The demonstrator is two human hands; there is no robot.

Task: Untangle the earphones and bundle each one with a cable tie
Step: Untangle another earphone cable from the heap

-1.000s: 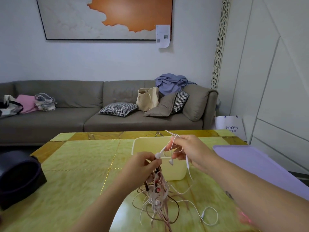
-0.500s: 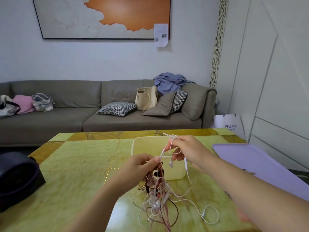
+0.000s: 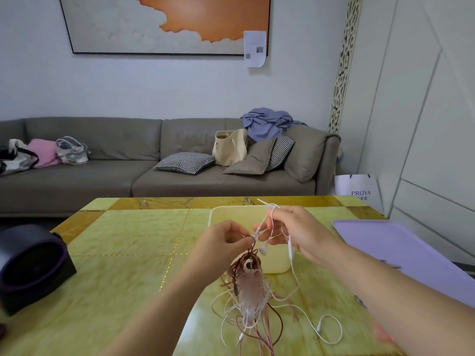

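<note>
Head view, over a yellow-green tabletop [image 3: 123, 237] with gold seams. The left hand [image 3: 226, 240] pinches the top of a tangle [image 3: 249, 286] of earphones between thumb and fingertips. The tangle, of pink, dark red and white cords, hangs from that pinch, and its loose ends lie spread on the tabletop near the front edge. The right hand [image 3: 293, 227], just beside the left and slightly higher, grips a white earphone [image 3: 263, 249]. Its cord loops over the curled fingers, and one earbud dangles between the two hands. The rest of the white cord falls from the right hand, passes beside the tangle and ends in a loop with a plug on the tabletop to the right. Whether this cord is fully free of the tangle cannot be told.

Behind the hands stands a cream box [image 3: 228, 215], partly hidden by them. A purple tray [image 3: 406, 253] lies at the right edge, and a black round-fronted object [image 3: 30, 265] sits at the left.

Beyond the tabletop is a grey sofa [image 3: 102, 181] carrying cushions, bags and clothing. A white bag [image 3: 357, 187] beside its right arm bears the word "PROYA" above smaller characters too small to read. On the wall, a paper sheet [image 3: 255, 48] hangs at the lower right corner of a painting [image 3: 167, 21]. Its print and square code marks are illegible.
</note>
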